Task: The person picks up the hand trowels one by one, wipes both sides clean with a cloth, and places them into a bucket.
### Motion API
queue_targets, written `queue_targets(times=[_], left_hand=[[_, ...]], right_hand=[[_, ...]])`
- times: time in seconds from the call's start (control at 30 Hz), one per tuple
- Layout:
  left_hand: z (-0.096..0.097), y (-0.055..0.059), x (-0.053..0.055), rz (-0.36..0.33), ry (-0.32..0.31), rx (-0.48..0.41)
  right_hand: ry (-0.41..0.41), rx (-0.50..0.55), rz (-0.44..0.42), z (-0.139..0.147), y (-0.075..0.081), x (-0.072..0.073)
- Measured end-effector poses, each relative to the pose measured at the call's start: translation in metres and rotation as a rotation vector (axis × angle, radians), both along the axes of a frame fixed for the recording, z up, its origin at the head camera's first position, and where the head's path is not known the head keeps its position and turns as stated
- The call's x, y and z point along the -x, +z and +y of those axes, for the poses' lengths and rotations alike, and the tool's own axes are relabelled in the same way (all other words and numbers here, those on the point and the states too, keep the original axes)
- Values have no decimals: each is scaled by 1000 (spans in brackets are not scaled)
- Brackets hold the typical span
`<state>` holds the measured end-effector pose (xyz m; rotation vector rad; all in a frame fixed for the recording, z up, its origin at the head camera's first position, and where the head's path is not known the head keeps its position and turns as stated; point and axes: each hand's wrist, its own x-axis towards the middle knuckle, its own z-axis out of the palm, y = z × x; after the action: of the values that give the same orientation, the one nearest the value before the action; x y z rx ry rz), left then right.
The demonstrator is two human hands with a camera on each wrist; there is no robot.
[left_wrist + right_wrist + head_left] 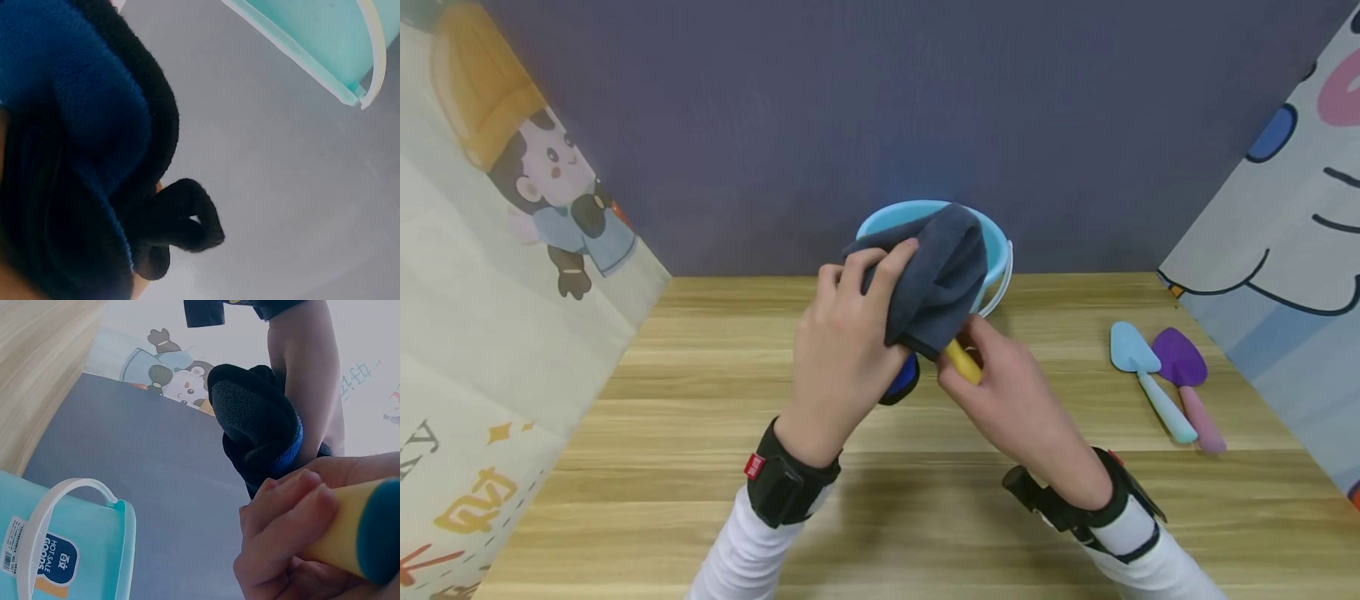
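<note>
Grey cloth gripped by left hand; right hand pinches yellow handle (to steady it, I'd guess)

Bucket, 8 o'clock in the right wrist view: dark blue label reads "HOT SALE GOODS"; white sticker bears a barcode, fine print illegible. Left wall, 8 o'clock in the head view: grey word, cut off by the frame, ends in "y".
</note>
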<state>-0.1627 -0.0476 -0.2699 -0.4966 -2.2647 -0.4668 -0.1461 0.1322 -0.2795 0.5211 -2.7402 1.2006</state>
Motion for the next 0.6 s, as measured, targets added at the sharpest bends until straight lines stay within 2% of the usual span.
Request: queue_targets(times=[0.6], left_hand=[[-11, 6, 2, 27, 73, -10]], right_hand=[[-21, -25, 11, -2, 1, 0]])
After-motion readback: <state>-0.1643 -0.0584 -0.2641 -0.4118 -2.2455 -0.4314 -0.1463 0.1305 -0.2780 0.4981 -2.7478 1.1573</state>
